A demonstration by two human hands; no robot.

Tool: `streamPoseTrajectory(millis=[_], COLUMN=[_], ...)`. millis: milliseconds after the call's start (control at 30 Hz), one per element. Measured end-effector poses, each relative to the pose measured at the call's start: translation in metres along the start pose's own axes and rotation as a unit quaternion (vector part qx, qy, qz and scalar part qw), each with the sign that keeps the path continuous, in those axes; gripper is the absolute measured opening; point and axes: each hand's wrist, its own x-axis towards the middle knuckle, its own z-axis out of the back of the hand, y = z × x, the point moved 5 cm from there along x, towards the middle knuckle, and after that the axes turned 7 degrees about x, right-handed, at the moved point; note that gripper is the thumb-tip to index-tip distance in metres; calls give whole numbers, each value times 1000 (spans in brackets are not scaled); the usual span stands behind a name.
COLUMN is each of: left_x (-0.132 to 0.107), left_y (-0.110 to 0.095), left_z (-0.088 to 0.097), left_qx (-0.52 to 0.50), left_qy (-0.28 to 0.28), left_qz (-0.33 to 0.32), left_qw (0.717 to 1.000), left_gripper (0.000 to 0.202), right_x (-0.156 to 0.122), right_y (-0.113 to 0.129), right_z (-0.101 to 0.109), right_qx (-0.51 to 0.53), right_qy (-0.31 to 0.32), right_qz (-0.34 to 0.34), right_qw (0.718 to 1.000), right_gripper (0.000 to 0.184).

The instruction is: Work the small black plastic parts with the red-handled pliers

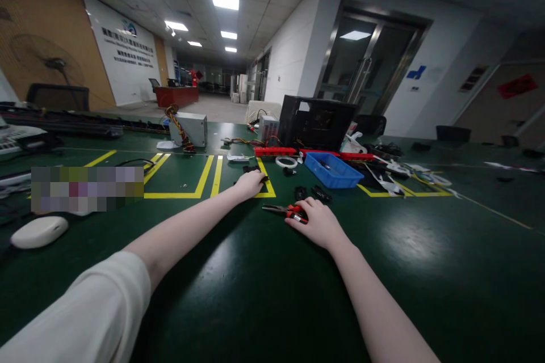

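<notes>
My right hand [318, 221] rests on the green table [272, 283], its fingers closed over the red handles of a pair of pliers [284, 211] whose metal tip points left. My left hand [249, 182] reaches farther out and lies curled over a small black part [264, 179] on the yellow floor-tape line; its fingers look closed on it. Two more small black parts [320, 193] lie just beyond my right hand.
A blue plastic bin [332, 170] sits beyond to the right, with red strips [275, 151], a white tape ring [286, 161], a black computer case [315, 122] and a grey power supply [189, 128] behind. A white oval device [39, 231] lies at the left.
</notes>
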Motion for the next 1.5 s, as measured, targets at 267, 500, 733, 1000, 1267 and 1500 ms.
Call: streamPoseTrajectory(millis=[267, 500, 733, 1000, 1267, 1500], left_x=[-36, -142, -214, -246, -249, -249], left_y=[-25, -22, 5, 28, 24, 23], left_z=[33, 60, 71, 71, 73, 79], left_qx=[-46, -183, -301, -334, -323, -316], left_qy=[-42, -26, 69, 63, 38, 16], left_qz=[-113, -204, -152, -135, -179, -194], left_qw=[992, 961, 939, 931, 929, 929], left_gripper=[27, 27, 23, 55, 45, 28], right_x=[-1, 2, 8, 14, 29, 34], right_y=[-3, -5, 25, 81, 136, 131], right_z=[-4, -4, -7, -23, -44, -40], right_qx=[5, -4, -72, -58, -25, 11], right_qy=[0, 9, 28, 12, -30, -63], right_qz=[5, 13, 21, 5, 30, 6], right_qw=[1000, 1000, 997, 998, 999, 998], right_gripper=[55, 57, 41, 29, 33, 29])
